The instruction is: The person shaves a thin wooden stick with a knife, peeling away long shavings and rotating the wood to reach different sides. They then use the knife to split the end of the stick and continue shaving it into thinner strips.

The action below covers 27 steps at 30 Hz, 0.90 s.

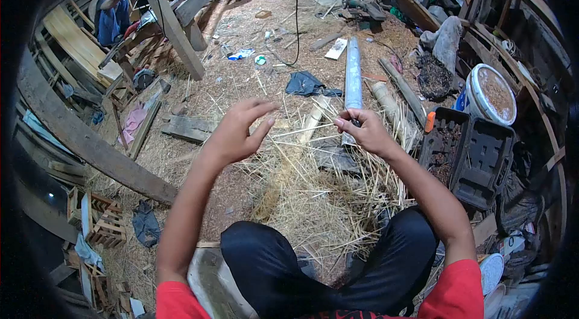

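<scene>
My left hand [238, 129] is raised over the littered ground, its fingers and thumb apart with nothing between them. To its right, my right hand [367, 132] is closed in a pinch around a small dark object [354, 122], partly hidden by the fingers. Thin pale strips show beside its fingertips; whether they are held is unclear. Below both hands, a heap of split straw-coloured strips [313, 198] spreads in front of my knees. A long grey pipe [353, 75] lies just beyond my right hand.
An open black case [482, 162] and a white bucket [493, 94] stand at the right. A slanting wooden post [172, 20] rises at the upper left. Wooden crates [105, 222] sit at the lower left. Two other people are at the back left, one [113, 17] beside a bench.
</scene>
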Tool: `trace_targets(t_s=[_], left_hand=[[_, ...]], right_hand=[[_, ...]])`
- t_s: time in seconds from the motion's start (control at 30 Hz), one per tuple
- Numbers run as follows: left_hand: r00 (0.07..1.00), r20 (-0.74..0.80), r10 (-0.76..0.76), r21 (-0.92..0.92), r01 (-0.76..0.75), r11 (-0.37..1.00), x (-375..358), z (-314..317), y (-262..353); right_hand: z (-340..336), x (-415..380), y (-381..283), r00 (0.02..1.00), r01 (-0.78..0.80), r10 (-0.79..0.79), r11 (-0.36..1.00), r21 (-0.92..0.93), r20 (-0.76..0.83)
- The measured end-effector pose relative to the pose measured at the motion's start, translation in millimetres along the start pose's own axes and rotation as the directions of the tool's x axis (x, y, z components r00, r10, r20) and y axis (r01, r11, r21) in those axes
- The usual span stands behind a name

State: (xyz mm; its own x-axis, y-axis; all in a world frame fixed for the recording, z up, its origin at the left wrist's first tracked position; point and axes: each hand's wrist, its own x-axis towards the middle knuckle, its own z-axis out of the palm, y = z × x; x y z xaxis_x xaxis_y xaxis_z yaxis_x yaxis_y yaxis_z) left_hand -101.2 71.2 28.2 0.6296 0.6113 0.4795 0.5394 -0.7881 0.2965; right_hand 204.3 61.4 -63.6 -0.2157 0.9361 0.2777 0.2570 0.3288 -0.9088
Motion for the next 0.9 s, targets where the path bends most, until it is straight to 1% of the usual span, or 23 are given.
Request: trace_targets(t_s=[0.03,0.07,0.1,0.13,0.17,0.2,0.27,0.3,0.33,0.37,0.43,0.47,0.5,0.57,0.6,0.67,0.77,0.83,0.87,0.9], left_hand=[[0.986,0.162,-0.032,-0.076,0.044,0.996,-2,-4,-2],[0.92,0.367,-0.139,-0.164,0.211,0.964,-5,-6,-1],[0.849,0.479,-0.223,-0.233,0.368,0.9,-5,-8,6],[0.755,0.591,-0.284,-0.278,0.521,0.807,-6,-11,16],[0.642,0.698,-0.318,-0.295,0.662,0.689,-8,-12,24],[0.65,0.705,-0.286,-0.388,0.69,0.612,-13,-11,29],[0.638,0.687,-0.349,-0.436,0.746,0.504,-17,-4,36],[0.631,0.675,-0.382,-0.463,0.765,0.447,-18,0,41],[0.581,0.694,-0.426,-0.529,0.812,0.245,-18,0,48],[0.581,0.678,-0.451,-0.591,0.795,0.135,-17,0,55],[0.579,0.648,-0.495,-0.699,0.711,-0.082,-14,4,66],[0.594,0.633,-0.496,-0.748,0.635,-0.194,-12,5,70],[0.625,0.626,-0.466,-0.775,0.562,-0.288,-11,8,73],[0.685,0.601,-0.412,-0.784,0.404,-0.471,-12,13,79],[0.693,0.603,-0.395,-0.76,0.347,-0.55,-11,17,84],[0.736,0.594,-0.325,-0.717,0.301,-0.629,-14,30,86],[0.776,0.565,-0.28,-0.661,0.223,-0.717,-20,44,91],[0.785,0.557,-0.271,-0.625,0.181,-0.759,-24,43,96],[0.775,0.563,-0.289,-0.653,0.203,-0.729,-27,45,94],[0.778,0.56,-0.285,-0.653,0.202,-0.73,-28,45,95]], right_hand=[[-2,-1,-2,1.0,0.015,-0.015,1.0,-0.004,0.023],[-7,-3,-6,0.997,-0.047,0.047,0.999,0.011,0.066],[-9,-2,-5,0.997,-0.044,0.041,0.998,0.033,0.069],[-10,-1,-3,0.997,-0.041,0.037,0.998,0.056,0.072],[-10,-1,-1,0.997,-0.04,0.035,0.996,0.08,0.074],[-10,0,-1,0.998,-0.023,0.019,0.998,0.066,0.058],[-8,1,0,1.0,0.005,-0.006,0.999,0.036,0.027],[-3,0,-4,0.994,0.035,-0.037,0.999,-0.014,-0.107],[3,-1,-8,0.969,0.063,-0.078,0.996,-0.07,-0.236],[6,-1,-14,0.925,0.087,-0.128,0.988,-0.128,-0.358],[0,-5,-43,0.961,0.152,-0.21,0.946,-0.286,-0.182],[4,-15,-61,0.976,0.169,-0.198,0.95,-0.262,-0.086],[11,-23,-73,0.983,0.181,-0.184,0.955,-0.237,0.011],[25,-36,-79,0.913,0.406,-0.371,0.863,-0.3,0.167],[31,-40,-78,0.893,0.45,-0.398,0.82,-0.354,0.213],[36,-48,-77,0.849,0.528,-0.431,0.715,-0.458,0.306],[35,-50,-81,0.874,0.485,-0.373,0.71,-0.511,0.311],[32,-49,-80,0.869,0.494,-0.388,0.7,-0.516,0.307],[32,-49,-80,0.866,0.5,-0.397,0.696,-0.515,0.305],[32,-50,-79,0.859,0.512,-0.401,0.686,-0.516,0.319]])
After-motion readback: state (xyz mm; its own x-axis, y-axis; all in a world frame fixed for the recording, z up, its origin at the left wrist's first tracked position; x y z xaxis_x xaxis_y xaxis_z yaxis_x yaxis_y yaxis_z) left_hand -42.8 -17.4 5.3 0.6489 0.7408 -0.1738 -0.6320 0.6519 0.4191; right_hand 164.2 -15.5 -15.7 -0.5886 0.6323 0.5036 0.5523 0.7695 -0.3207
